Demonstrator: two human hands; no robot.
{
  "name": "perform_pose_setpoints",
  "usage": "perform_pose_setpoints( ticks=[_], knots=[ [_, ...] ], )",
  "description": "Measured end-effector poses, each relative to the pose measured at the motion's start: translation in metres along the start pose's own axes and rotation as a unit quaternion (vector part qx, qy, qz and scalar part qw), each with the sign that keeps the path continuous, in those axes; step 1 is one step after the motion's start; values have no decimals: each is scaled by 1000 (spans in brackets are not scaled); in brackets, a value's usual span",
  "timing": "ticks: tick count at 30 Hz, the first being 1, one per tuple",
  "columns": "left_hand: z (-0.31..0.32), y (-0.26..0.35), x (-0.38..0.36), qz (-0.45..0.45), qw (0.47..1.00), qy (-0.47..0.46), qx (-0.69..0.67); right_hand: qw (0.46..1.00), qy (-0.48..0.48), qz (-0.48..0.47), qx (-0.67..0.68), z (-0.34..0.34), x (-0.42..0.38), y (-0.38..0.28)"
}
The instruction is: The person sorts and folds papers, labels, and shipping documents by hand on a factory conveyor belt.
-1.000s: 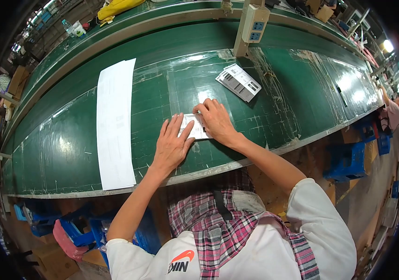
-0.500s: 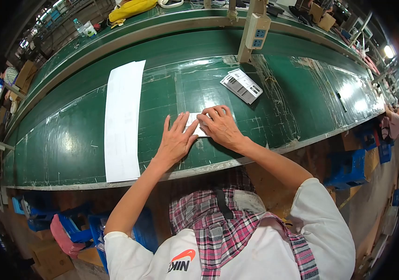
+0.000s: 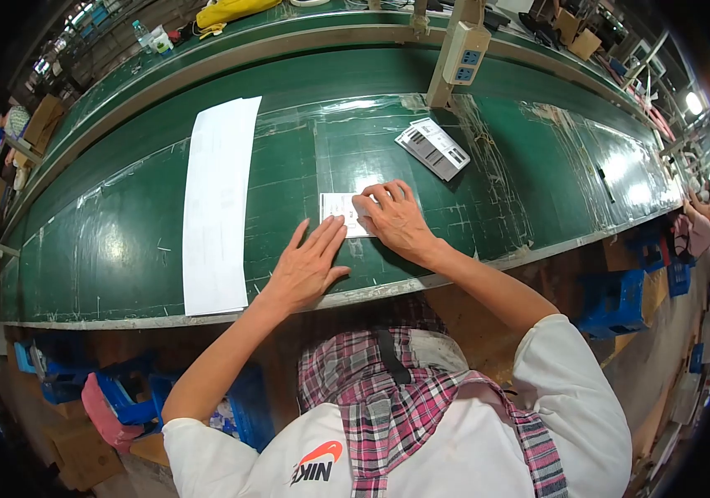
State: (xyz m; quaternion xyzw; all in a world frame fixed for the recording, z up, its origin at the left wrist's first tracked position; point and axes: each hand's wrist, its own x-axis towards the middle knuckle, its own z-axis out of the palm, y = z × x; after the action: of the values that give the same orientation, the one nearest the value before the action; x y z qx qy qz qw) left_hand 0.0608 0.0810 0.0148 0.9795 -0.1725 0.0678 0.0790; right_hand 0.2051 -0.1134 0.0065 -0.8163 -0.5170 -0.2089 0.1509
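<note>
A small white printed paper [image 3: 337, 204] lies flat on the green worktable, under my hands. My left hand [image 3: 303, 267] rests open, its fingers stretched out and their tips on the paper's lower left part. My right hand [image 3: 398, 221] covers the paper's right end with bent fingers, thumb and fingertips pressed together on it; that end is hidden. Up and to the right lies a small stack of printed papers [image 3: 435, 149], slightly fanned. On the left, a stack of long white sheets [image 3: 219, 207] reaches from the table's middle to its front edge.
A post with a power socket box [image 3: 466, 55] rises behind the printed stack. The green table [image 3: 114, 249] has clear tape strips and a worn front edge. Beyond a rail are a yellow bag [image 3: 235, 12] and a bottle [image 3: 140, 33]. Blue crates [image 3: 612, 300] stand below; another person's arm [image 3: 697, 206] shows far right.
My left hand has drawn back down and left, uncovering more of the paper. My right hand stays on the right end. The view has shifted slightly.
</note>
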Motion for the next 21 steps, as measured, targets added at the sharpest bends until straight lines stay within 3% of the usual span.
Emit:
perform_pose_setpoints(
  ticks=[8,13,16,21],
  knots=[
    [-15,-7,-31,-44,999,-6,15,999,8,20,37,0,-3,-2],
    [-17,-13,-29,-111,992,57,-26,998,15,32,43,6,-7,-2],
    [-11,-10,7,-73,985,139,-66,998,22,40,42,11,-9,-2],
    [16,-13,43,-44,994,83,-58,997,16,50,53,6,-12,-3]
  ],
)
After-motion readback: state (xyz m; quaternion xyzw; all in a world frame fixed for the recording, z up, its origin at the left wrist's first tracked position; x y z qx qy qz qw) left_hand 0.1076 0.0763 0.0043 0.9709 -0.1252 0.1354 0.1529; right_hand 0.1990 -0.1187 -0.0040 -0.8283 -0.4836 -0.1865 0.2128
